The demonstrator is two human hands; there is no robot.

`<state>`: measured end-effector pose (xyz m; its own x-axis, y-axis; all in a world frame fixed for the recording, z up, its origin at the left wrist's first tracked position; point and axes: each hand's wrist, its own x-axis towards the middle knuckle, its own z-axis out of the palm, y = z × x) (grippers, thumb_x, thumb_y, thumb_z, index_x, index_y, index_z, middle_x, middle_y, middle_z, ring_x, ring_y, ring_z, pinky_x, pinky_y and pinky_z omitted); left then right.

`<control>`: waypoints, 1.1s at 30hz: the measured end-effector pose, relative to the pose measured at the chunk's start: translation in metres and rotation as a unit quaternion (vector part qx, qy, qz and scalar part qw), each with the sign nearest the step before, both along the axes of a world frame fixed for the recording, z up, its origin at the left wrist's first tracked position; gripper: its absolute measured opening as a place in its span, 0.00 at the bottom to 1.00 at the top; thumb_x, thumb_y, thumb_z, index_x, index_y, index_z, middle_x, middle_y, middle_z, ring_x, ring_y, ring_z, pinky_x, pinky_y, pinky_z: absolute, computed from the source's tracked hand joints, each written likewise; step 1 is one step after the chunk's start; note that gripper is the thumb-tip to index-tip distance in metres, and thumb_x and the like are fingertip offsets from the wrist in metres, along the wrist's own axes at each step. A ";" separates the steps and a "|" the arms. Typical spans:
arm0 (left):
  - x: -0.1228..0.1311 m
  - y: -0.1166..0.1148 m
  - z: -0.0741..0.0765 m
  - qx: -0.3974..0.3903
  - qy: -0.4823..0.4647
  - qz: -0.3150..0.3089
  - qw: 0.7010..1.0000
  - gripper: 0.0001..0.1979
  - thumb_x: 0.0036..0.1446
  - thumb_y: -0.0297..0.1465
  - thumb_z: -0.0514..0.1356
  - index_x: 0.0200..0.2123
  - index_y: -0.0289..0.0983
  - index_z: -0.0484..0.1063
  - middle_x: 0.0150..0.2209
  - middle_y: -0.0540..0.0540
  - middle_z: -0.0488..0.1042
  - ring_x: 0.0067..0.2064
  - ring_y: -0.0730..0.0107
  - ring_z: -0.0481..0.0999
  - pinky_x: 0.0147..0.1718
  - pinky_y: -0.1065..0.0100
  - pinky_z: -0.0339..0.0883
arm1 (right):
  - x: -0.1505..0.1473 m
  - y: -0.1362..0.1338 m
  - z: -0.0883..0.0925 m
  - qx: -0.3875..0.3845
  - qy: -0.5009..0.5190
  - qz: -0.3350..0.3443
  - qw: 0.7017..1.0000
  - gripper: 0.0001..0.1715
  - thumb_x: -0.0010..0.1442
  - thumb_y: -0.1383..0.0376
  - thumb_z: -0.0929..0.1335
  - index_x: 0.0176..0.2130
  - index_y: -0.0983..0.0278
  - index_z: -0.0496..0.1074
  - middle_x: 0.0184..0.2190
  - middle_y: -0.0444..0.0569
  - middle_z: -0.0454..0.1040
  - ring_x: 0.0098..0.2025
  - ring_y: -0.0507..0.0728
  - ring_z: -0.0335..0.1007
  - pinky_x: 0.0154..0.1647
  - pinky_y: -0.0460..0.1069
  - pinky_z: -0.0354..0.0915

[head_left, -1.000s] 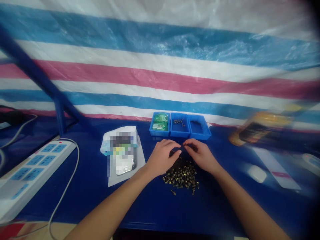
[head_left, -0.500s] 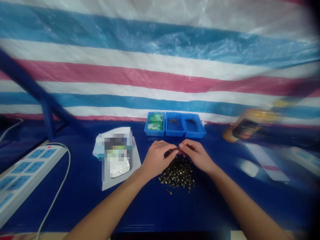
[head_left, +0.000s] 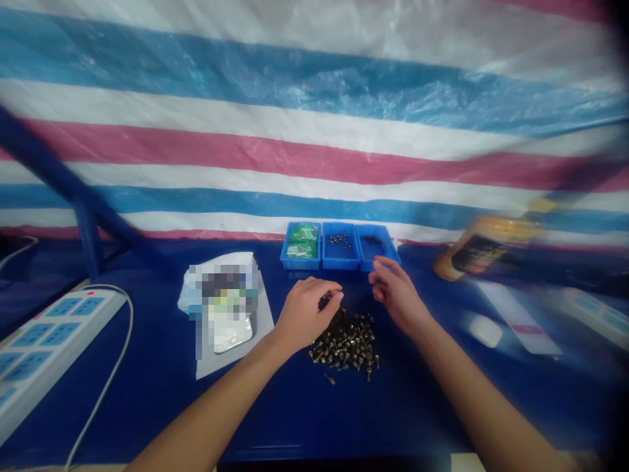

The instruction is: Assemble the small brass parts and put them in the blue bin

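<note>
My left hand (head_left: 308, 307) is curled at the far left edge of a heap of small brass-coloured screw-like fittings (head_left: 346, 347). Its thumb and fingers close around something small and dark that I cannot make out. My right hand (head_left: 397, 294) hangs to the right of the heap, just in front of the right blue bin (head_left: 381, 263). Its fingers are loosely bent and apart, with nothing visible in them. A few dark small pieces lie in that bin. The middle blue bin (head_left: 341, 263) holds several small metal fittings.
The left blue bin (head_left: 301, 263) contains green-and-white packets. A white packet (head_left: 234, 334) lies on paper at left, beside a power strip (head_left: 93, 331) with a trailing cable. At right are a tilted bottle (head_left: 484, 246), a white case (head_left: 485, 330) and a flat white card-like object (head_left: 515, 318).
My right hand has parted from the left and shifted right and upward toward the right bin, its fingers loosening. My left hand stays nearly in place, still curled. The view has shifted slightly.
</note>
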<state>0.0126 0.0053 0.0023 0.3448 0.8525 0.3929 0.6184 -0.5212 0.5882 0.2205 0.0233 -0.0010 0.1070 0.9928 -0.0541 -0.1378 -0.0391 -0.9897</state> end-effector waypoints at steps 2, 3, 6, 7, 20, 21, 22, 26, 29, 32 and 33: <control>-0.001 0.002 -0.003 -0.004 0.008 0.016 1.000 0.10 0.64 0.32 0.54 0.43 0.43 0.75 0.40 0.50 0.78 0.44 0.64 0.74 0.46 0.60 0.65 | 0.005 0.002 -0.003 0.028 -0.125 0.055 0.990 0.20 0.58 0.52 0.70 0.46 0.60 0.70 0.25 0.41 0.70 0.20 0.49 0.60 0.21 0.45 0.57; -0.002 0.004 -0.005 -0.006 0.014 0.021 1.000 0.11 0.64 0.30 0.54 0.44 0.43 0.75 0.42 0.50 0.77 0.45 0.63 0.74 0.47 0.60 0.65 | 0.007 0.002 -0.005 0.057 -0.195 0.079 0.976 0.17 0.59 0.55 0.69 0.45 0.61 0.72 0.27 0.42 0.72 0.23 0.50 0.63 0.24 0.46 0.60; -0.004 0.008 -0.011 -0.019 0.039 0.030 0.999 0.13 0.62 0.26 0.53 0.43 0.43 0.75 0.46 0.50 0.76 0.48 0.62 0.72 0.50 0.59 0.65 | 0.014 0.001 -0.005 0.136 -0.366 0.139 0.910 0.10 0.61 0.61 0.67 0.41 0.60 0.77 0.36 0.47 0.77 0.34 0.55 0.71 0.38 0.51 0.66; -0.005 0.009 -0.012 -0.024 0.051 0.029 0.998 0.13 0.61 0.26 0.53 0.43 0.43 0.75 0.46 0.50 0.76 0.48 0.62 0.72 0.50 0.59 0.64 | 0.016 0.000 -0.003 0.150 -0.398 0.161 0.890 0.10 0.61 0.63 0.67 0.41 0.59 0.77 0.38 0.47 0.77 0.37 0.55 0.72 0.40 0.51 0.66; -0.004 0.005 -0.012 -0.047 0.139 -0.001 0.989 0.11 0.62 0.28 0.53 0.38 0.43 0.76 0.42 0.49 0.77 0.44 0.60 0.73 0.42 0.59 0.64 | -0.007 -0.018 0.002 0.233 -0.480 0.297 0.792 0.19 0.60 0.59 0.71 0.51 0.57 0.74 0.45 0.50 0.74 0.47 0.59 0.70 0.52 0.55 0.65; -0.004 0.005 -0.012 -0.047 0.139 0.000 0.989 0.11 0.62 0.28 0.54 0.38 0.43 0.76 0.41 0.49 0.77 0.43 0.60 0.73 0.42 0.59 0.64 | -0.008 -0.018 0.001 0.233 -0.487 0.292 0.789 0.18 0.60 0.60 0.70 0.50 0.57 0.74 0.45 0.50 0.74 0.47 0.59 0.70 0.52 0.55 0.65; -0.004 0.005 -0.013 -0.047 0.138 0.001 0.989 0.11 0.62 0.28 0.54 0.38 0.43 0.76 0.41 0.49 0.77 0.43 0.60 0.73 0.42 0.59 0.64 | -0.009 -0.018 0.000 0.234 -0.491 0.288 0.788 0.16 0.61 0.61 0.70 0.50 0.57 0.74 0.44 0.50 0.74 0.46 0.59 0.70 0.51 0.55 0.65; -0.003 0.006 -0.013 -0.049 0.137 0.007 0.989 0.10 0.61 0.28 0.54 0.38 0.42 0.76 0.41 0.48 0.77 0.43 0.61 0.74 0.42 0.60 0.64 | -0.012 -0.018 -0.003 0.236 -0.472 0.288 0.799 0.13 0.63 0.65 0.67 0.48 0.58 0.74 0.42 0.49 0.74 0.43 0.57 0.72 0.46 0.51 0.67; -0.003 0.006 -0.012 -0.050 0.137 0.007 0.989 0.11 0.62 0.28 0.53 0.38 0.43 0.76 0.41 0.49 0.77 0.43 0.61 0.74 0.42 0.60 0.65 | -0.015 -0.018 -0.005 0.237 -0.446 0.291 0.813 0.13 0.64 0.68 0.66 0.47 0.57 0.75 0.43 0.48 0.74 0.43 0.56 0.72 0.45 0.50 0.66; -0.004 0.006 -0.012 -0.048 0.134 0.006 0.990 0.11 0.62 0.29 0.53 0.39 0.43 0.76 0.41 0.49 0.77 0.44 0.61 0.74 0.42 0.60 0.65 | -0.016 -0.017 -0.006 0.234 -0.435 0.282 0.822 0.13 0.64 0.70 0.65 0.46 0.57 0.75 0.42 0.47 0.75 0.42 0.55 0.72 0.44 0.49 0.66; -0.004 0.006 -0.012 -0.047 0.132 0.005 0.990 0.11 0.62 0.29 0.53 0.39 0.43 0.76 0.41 0.49 0.77 0.44 0.61 0.74 0.42 0.60 0.65 | -0.016 -0.017 -0.007 0.233 -0.434 0.278 0.824 0.13 0.64 0.70 0.65 0.45 0.57 0.76 0.41 0.47 0.75 0.42 0.55 0.72 0.43 0.49 0.66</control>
<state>0.0082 0.0117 -0.0100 0.4159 0.8853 0.2082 0.7626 -0.4642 0.4506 0.2049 0.0064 -0.0078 -0.5753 0.7920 0.2045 0.5414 0.5561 -0.6306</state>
